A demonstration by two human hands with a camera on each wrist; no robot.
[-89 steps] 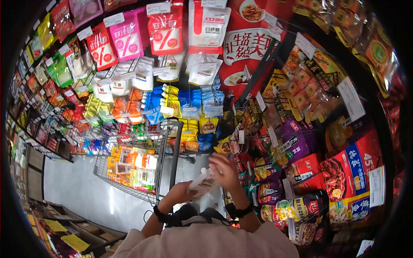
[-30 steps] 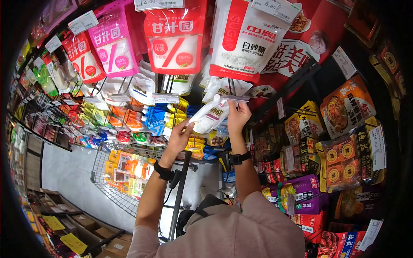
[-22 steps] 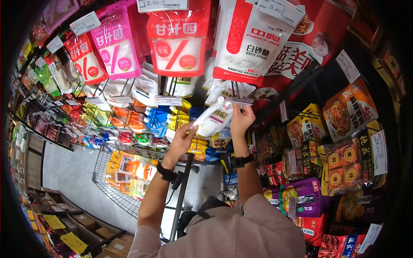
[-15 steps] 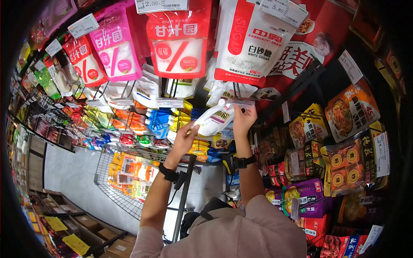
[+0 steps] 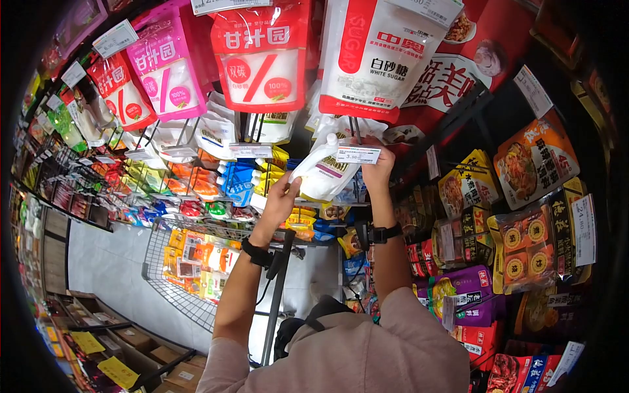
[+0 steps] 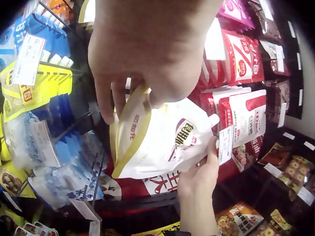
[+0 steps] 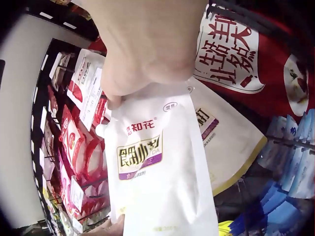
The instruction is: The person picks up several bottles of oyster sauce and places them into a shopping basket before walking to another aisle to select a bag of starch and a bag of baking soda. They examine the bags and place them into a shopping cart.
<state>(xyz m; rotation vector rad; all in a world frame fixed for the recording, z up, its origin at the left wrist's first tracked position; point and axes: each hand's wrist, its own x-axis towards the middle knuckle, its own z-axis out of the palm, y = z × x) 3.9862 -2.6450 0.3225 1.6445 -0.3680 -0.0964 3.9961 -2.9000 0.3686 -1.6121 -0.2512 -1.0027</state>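
A white pouch with a spout cap (image 5: 322, 175) is held at a slant among the hanging pouches, just under a shelf price tag (image 5: 358, 154). My left hand (image 5: 282, 202) pinches its lower edge; in the left wrist view the fingers of that hand (image 6: 147, 64) grip the yellow-edged bottom of the pouch (image 6: 165, 140). Behind the tag, my right hand (image 5: 378, 167) is at the pouch's top. The right wrist view shows this hand (image 7: 147, 49) holding the upper end of the pouch (image 7: 157, 172), with another white pouch (image 7: 226, 132) behind it. Its fingertips are partly hidden.
Large sugar bags (image 5: 380, 65) hang above on hooks, and blue pouches (image 5: 237, 183) hang to the left. A wire cart (image 5: 157, 262) holding packets stands lower left, its dark handle (image 5: 278, 295) near the left forearm. Seasoning packs (image 5: 524, 249) line the right side.
Since the earliest frame, both hands have raised the pouch from beside the body to the hanging rack. Over the last half second, the price tag has tipped to face the head view and the pouch has shifted slightly left.
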